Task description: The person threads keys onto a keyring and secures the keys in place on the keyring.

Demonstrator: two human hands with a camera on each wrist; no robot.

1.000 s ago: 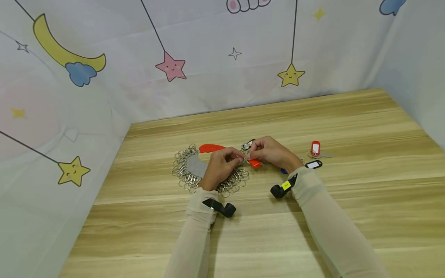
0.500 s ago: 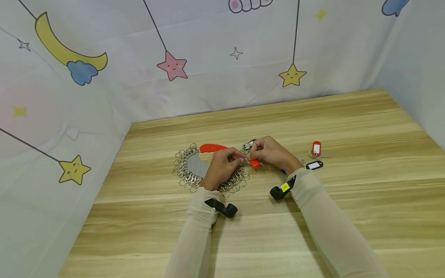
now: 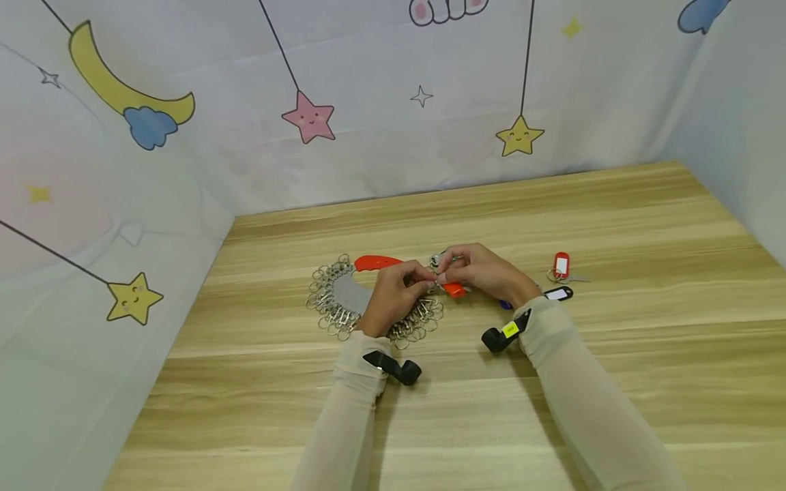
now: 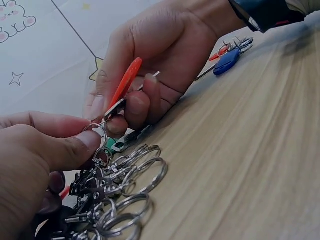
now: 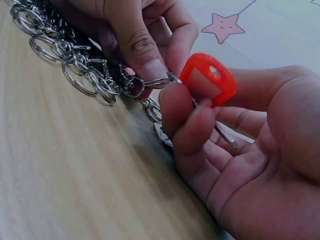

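Note:
My left hand [image 3: 393, 296] reaches over a key holder with a grey curved plate [image 3: 350, 293], a red handle [image 3: 377, 262] and a fringe of hooks with split rings. Its thumb and forefinger pinch one split ring [image 4: 105, 137], seen close in the left wrist view. Opposite, my right hand [image 3: 485, 271] pinches a key [image 5: 225, 136] with a red key tag [image 5: 207, 80] beside it. The key's head meets the split ring between the fingertips of both hands. Fingers partly hide the key, whose blade sticks out towards my right palm.
On the wooden table [image 3: 454, 409], right of my hands, lie a red key tag [image 3: 561, 263] with a key and a black key tag [image 3: 559, 294]. A blue tag [image 4: 227, 61] lies below my right wrist. A printed cloth [image 3: 381, 157] hangs behind the table.
My right fingers have shifted slightly, and the red tag in them has turned a little. My left hand keeps its pinch at the ring. The head view has shifted slightly.

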